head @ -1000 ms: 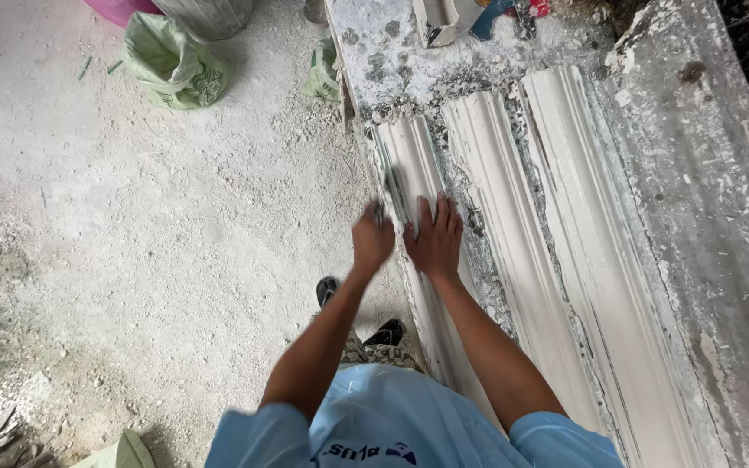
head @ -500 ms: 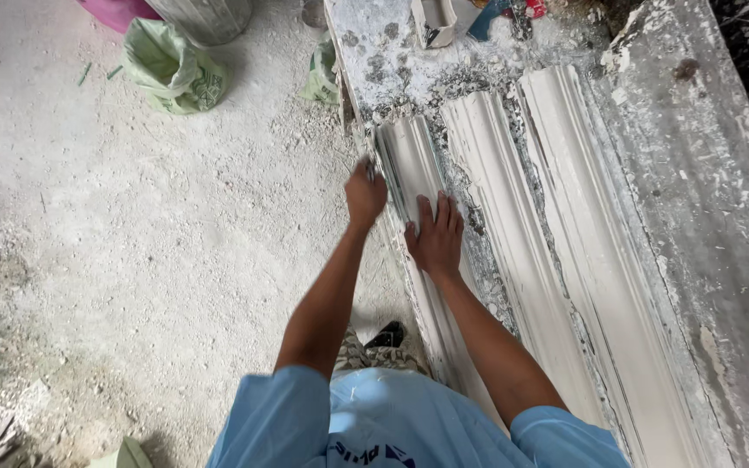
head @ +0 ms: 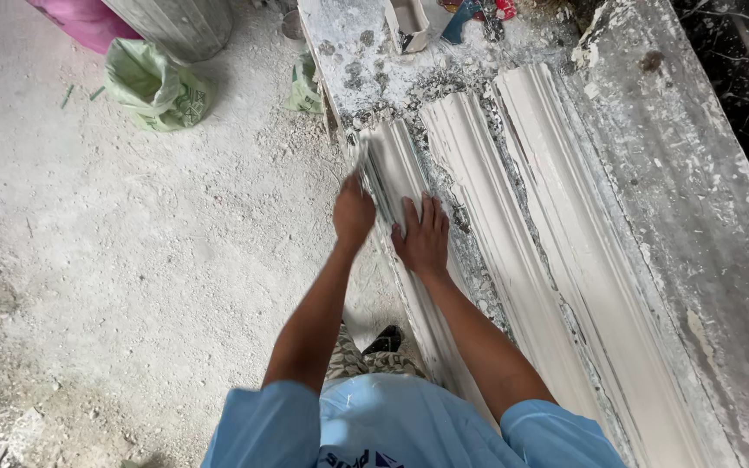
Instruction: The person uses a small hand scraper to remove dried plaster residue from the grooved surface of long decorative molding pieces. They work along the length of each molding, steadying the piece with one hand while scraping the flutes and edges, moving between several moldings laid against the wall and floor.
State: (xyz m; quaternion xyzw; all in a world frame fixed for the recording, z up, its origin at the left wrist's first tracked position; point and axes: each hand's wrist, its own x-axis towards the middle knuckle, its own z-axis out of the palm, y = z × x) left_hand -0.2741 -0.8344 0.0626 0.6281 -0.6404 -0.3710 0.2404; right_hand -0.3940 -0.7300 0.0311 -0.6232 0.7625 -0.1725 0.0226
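Three long white plaster cornice mouldings lie side by side on a dusty workbench [head: 695, 225]. My left hand [head: 353, 212] is closed around a thin flat scraper blade [head: 364, 166] held against the outer edge of the nearest moulding [head: 400, 165]. My right hand [head: 424, 236] lies flat, fingers spread, pressing on the top of that same moulding just right of the left hand. The middle moulding [head: 487, 199] and the far moulding [head: 574, 208] are untouched. My blue shirt fills the bottom of the view.
A green sack [head: 158, 87] and a smaller green bag [head: 305, 82] sit on the plaster-dusted floor [head: 132, 260]. A grey drum [head: 184, 22] and a pink object [head: 88, 17] stand at the top left. A small white box [head: 409, 22] and coloured tools rest at the bench's far end.
My left hand has slid forward along the moulding's edge with the scraper, away from my body. My right hand stayed pressed on the moulding in nearly the same spot.
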